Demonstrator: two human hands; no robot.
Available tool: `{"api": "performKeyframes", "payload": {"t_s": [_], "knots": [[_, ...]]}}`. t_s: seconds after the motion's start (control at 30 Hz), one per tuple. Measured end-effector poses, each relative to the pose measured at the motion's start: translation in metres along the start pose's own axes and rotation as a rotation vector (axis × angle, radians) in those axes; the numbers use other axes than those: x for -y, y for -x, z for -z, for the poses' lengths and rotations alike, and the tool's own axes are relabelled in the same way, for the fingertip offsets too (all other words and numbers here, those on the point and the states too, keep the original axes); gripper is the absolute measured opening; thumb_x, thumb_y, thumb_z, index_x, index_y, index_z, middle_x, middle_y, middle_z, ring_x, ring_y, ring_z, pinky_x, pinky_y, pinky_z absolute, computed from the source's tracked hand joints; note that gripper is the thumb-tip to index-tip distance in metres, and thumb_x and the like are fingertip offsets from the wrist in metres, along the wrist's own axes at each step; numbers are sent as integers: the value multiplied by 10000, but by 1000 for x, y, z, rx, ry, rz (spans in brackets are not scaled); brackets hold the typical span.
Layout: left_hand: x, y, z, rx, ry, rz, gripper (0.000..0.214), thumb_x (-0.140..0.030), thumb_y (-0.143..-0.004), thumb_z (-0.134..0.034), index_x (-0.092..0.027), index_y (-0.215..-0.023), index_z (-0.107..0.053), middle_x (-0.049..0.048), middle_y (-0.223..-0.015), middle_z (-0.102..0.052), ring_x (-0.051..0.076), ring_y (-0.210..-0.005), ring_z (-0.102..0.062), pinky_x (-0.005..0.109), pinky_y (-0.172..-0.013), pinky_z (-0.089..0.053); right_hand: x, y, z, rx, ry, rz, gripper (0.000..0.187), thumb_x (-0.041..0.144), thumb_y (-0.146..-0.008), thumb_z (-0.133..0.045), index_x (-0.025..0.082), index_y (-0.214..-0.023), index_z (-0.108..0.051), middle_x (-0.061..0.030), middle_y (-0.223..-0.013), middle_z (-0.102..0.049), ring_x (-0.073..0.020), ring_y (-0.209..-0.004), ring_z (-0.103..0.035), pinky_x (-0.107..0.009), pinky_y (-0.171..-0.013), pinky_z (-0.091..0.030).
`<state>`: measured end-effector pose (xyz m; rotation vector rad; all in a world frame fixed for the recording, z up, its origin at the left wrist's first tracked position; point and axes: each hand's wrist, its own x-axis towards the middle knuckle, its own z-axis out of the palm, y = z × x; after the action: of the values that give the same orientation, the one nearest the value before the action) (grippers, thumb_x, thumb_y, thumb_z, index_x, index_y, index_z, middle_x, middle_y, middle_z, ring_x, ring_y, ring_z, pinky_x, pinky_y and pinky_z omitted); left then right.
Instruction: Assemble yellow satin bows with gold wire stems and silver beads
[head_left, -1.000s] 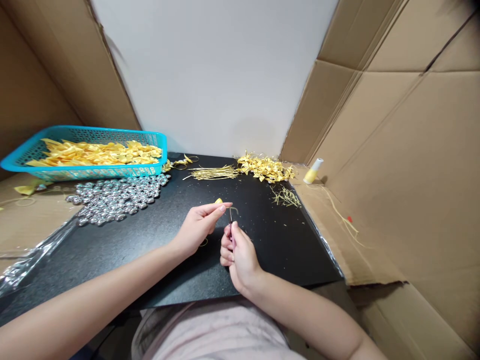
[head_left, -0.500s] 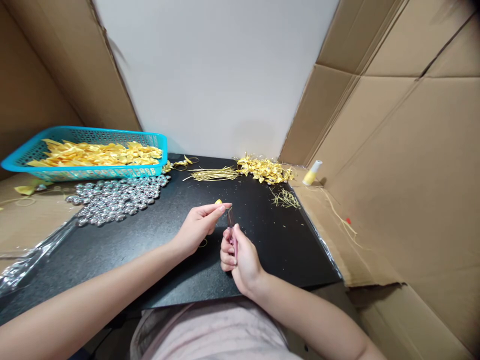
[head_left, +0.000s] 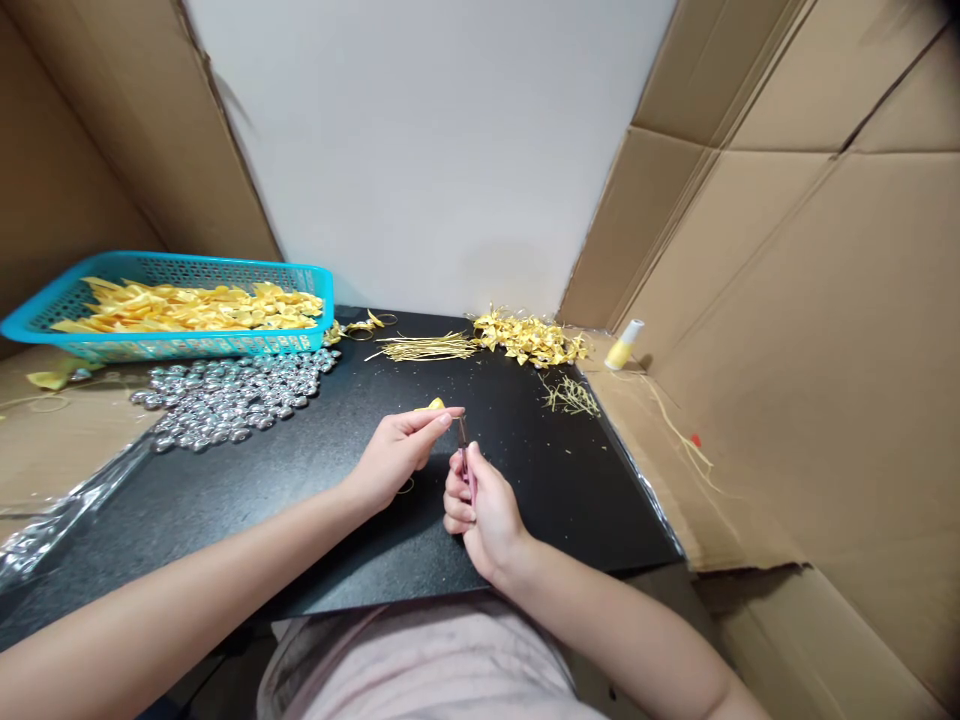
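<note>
My left hand point(head_left: 394, 450) is closed in a pinch, with a piece of yellow ribbon point(head_left: 436, 404) showing behind its fingers. How much of the ribbon it grips is hidden. My right hand point(head_left: 484, 510) is wrapped around pink-handled snips point(head_left: 470, 472), their narrow dark blades pointing up and reaching the left fingertips. Whether the blades touch a thread there is too small to tell. Part of a thin yellow loop point(head_left: 406, 487) shows just below my left hand, over the black table point(head_left: 555, 510).
A blue basket point(head_left: 330, 300) of yellow ribbon pieces stands at the left, with silver beads point(head_left: 232, 400) before it. Yellow ties point(head_left: 427, 347), finished-looking bows point(head_left: 525, 338) and thread scraps point(head_left: 571, 396) lie farther back. A yellow-and-white cone point(head_left: 624, 346) stands at the right, by the cardboard wall point(head_left: 810, 330).
The snips have turned slightly in my right hand, and their blades look narrower. More of the yellow ribbon shows behind my left fingers.
</note>
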<state>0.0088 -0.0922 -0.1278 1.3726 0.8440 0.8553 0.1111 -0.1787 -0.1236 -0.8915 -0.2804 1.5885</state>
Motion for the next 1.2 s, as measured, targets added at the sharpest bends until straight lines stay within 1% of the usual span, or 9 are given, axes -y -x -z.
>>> {"api": "performKeyframes", "payload": {"t_s": [0.3, 0.73, 0.87, 0.93, 1.0, 1.03, 1.07, 1.13, 1.2], "knots": [[0, 0, 1, 13, -20, 1, 537, -503, -774, -658, -99, -1123, -708, -92, -485, -253, 60, -453, -202, 195, -425, -175, -2, -1, 1, -11, 36, 21, 451, 558, -704, -680, 195, -713, -413, 134, -456, -296, -2, -350, -156, -180, -406, -45], [-2, 1, -1, 8, -2, 8, 509, -500, -761, -675, -116, -1090, -723, -91, -480, -255, 63, -447, -201, 203, -430, -168, -5, -2, 0, -15, 46, 38, 450, 565, -733, -665, 199, -713, -404, 130, -463, -289, -8, -356, -151, -183, -408, -43], [-2, 0, 2, -20, 35, 2, 501, -500, -759, -684, -121, -1084, -718, -95, -482, -258, 59, -447, -198, 198, -425, -167, 8, 0, 7, 5, 6, 56, 458, 602, -746, -628, 206, -731, -397, 135, -466, -274, -15, -352, -142, -174, -393, -62], [-3, -2, 4, -47, 65, -7, 499, -502, -749, -695, -112, -1061, -715, -98, -478, -268, 58, -445, -204, 193, -419, -173, 23, 0, 16, 36, 38, 129, 496, 638, -723, -630, 209, -729, -382, 137, -478, -283, -11, -351, -149, -162, -382, -74], [-6, -4, 5, -69, 107, -12, 493, -499, -736, -707, -105, -1031, -708, -104, -469, -269, 56, -438, -203, 187, -412, -178, 38, -1, 25, 59, 175, 238, 516, 606, -696, -687, 206, -713, -362, 135, -492, -336, -6, -351, -210, -145, -373, -127], [-8, -5, 5, -78, 133, -14, 484, -493, -730, -713, -104, -1016, -703, -108, -464, -266, 54, -432, -200, 184, -407, -179, 44, -3, 29, 65, 290, 278, 512, 550, -675, -738, 202, -706, -363, 127, -501, -396, -7, -357, -284, -138, -375, -183], [-11, -6, 6, -86, 162, -18, 468, -484, -724, -719, -105, -998, -697, -112, -459, -262, 53, -426, -197, 181, -403, -178, 48, -6, 31, 80, 401, 273, 509, 496, -651, -780, 199, -703, -370, 106, -526, -479, -21, -388, -391, -139, -397, -265], [-17, -8, 8, -105, 224, -39, 415, -457, -719, -727, -116, -950, -681, -117, -457, -257, 49, -414, -193, 175, -395, -174, 50, -15, 32, 152, 526, 147, 495, 429, -618, -819, 191, -701, -394, 17, -663, -647, -88, -560, -607, -175, -513, -430], [-25, -10, 12, -125, 282, -73, 340, -424, -727, -726, -128, -882, -662, -118, -471, -252, 45, -407, -192, 168, -389, -172, 51, -26, 32, 223, 510, -16, 439, 387, -635, -809, 180, -716, -431, -67, -848, -712, -156, -777, -691, -245, -670, -515]]}}
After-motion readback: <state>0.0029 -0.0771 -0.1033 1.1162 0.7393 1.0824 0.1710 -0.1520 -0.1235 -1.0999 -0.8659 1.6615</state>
